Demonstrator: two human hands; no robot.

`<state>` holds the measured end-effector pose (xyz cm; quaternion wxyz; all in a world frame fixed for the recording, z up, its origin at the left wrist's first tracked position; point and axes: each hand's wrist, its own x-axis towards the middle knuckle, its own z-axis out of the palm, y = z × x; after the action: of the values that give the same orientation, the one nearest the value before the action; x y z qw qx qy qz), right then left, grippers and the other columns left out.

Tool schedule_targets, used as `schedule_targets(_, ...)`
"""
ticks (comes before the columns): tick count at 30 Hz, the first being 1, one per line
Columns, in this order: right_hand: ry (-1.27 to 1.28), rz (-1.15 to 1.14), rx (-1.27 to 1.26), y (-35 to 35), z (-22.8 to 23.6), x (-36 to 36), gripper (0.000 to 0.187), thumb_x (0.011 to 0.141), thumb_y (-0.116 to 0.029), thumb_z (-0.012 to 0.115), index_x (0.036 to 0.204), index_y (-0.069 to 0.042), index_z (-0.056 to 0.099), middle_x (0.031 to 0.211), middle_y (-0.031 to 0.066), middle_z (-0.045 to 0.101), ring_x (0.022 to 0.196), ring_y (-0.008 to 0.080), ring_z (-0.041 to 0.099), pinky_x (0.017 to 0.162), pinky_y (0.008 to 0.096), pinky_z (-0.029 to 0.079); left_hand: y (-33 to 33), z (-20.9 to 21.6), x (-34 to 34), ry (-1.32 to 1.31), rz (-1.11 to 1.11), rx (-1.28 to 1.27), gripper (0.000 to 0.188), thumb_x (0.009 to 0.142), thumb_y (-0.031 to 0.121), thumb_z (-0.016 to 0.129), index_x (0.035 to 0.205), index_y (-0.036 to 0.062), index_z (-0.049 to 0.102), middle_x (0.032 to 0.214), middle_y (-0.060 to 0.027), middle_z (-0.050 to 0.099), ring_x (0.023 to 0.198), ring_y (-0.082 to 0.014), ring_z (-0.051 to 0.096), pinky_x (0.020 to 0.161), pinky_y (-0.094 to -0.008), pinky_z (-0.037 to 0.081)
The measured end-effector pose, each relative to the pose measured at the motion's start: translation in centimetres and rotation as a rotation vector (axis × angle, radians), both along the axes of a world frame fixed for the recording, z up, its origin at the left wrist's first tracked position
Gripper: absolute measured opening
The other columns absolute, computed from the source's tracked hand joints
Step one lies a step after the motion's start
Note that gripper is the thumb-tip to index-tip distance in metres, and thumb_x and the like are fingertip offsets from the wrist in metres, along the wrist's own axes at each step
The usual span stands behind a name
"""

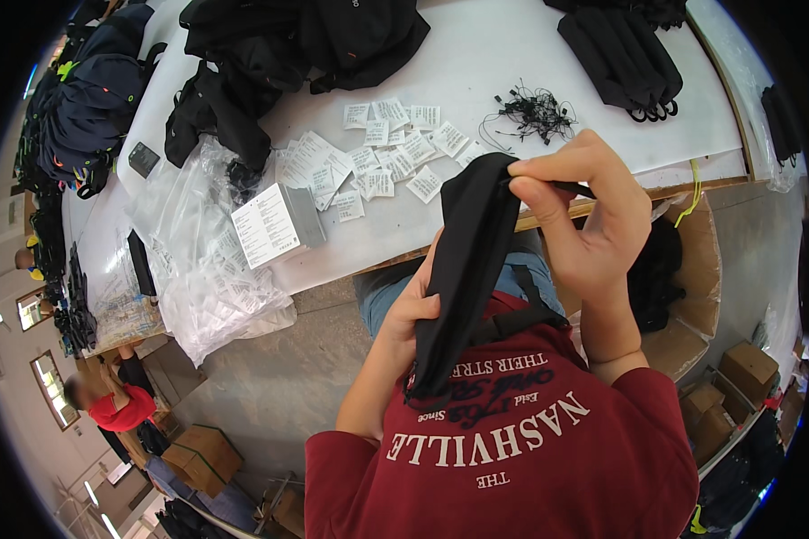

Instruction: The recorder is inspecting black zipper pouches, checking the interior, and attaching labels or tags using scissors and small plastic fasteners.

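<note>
Broad white surface (490, 67) in a workroom, seen from above, with dark navy bags (85, 108) massed at the upper left of the frame and a person in a red shirt (121, 409) at the lower left. An elongated black fabric pouch (476, 247) stands slantwise at centre, held in front of the wearer's body, near the surface's edge. Fingers of the left hand (408, 314) grip its side; those of the right hand (595, 211) pinch its upper end. Step in hand, as judged: holding the pouch for work at that end. Any next move appears to call for a firm left grip and a precise right pinch, since the limp fabric could fold. On the surface: loose white printed packets (395, 153), a stack of white cards (270, 225), clear plastic bags (216, 310), tangled black strings (541, 115) and, upper right, a row of black fabric pieces (620, 63).
</note>
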<state>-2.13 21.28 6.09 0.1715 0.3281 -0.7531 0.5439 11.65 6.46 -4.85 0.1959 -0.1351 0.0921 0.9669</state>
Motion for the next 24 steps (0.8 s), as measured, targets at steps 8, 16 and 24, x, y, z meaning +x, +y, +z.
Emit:
schedule_targets(8, -0.105, 0.12, -0.051, -0.4, 0.1, 0.5, 0.013, 0.072, 0.0, 0.073, 0.08, -0.002, 0.064, 0.066, 0.0037, 0.056, 0.053, 0.0114, 0.052, 0.046, 0.022, 0.038, 0.0, -0.8, 0.5, 0.003, -0.024, 0.011, 0.101, 0.067, 0.014, 0.078, 0.148, 0.0172, 0.017, 0.117, -0.0133, 0.055, 0.09, -0.0267, 0.063, 0.079, -0.036, 0.055)
schedule_targets(16, -0.085, 0.301, -0.064, -0.8, -1.1, 2.0, 0.015, 0.07, -0.001, 0.075, 0.082, -0.003, 0.066, 0.063, 0.0057, 0.056, 0.053, 0.0143, 0.05, 0.048, 0.0233, 0.038, 0.7, -2.3, 0.0, 0.161, 0.024, 0.108, 0.056, 0.073, 0.013, 0.071, 0.121, 0.0095, 0.042, 0.068, -0.0016, 0.041, 0.054, -0.0127, 0.037, 0.047, -0.0255, 0.027)
schedule_targets(24, -0.061, 0.275, 0.005, -0.3, -0.4, 1.1, 0.015, 0.071, 0.001, 0.071, 0.083, -0.003, 0.064, 0.068, 0.0043, 0.055, 0.053, 0.0112, 0.046, 0.048, 0.0223, 0.034, 0.8, 1.9, -0.7, 0.031, 0.098, -0.128, 0.075, 0.074, 0.022, 0.075, 0.136, 0.0117, 0.033, 0.087, -0.0058, 0.055, 0.057, -0.014, 0.047, 0.051, -0.0259, 0.034)
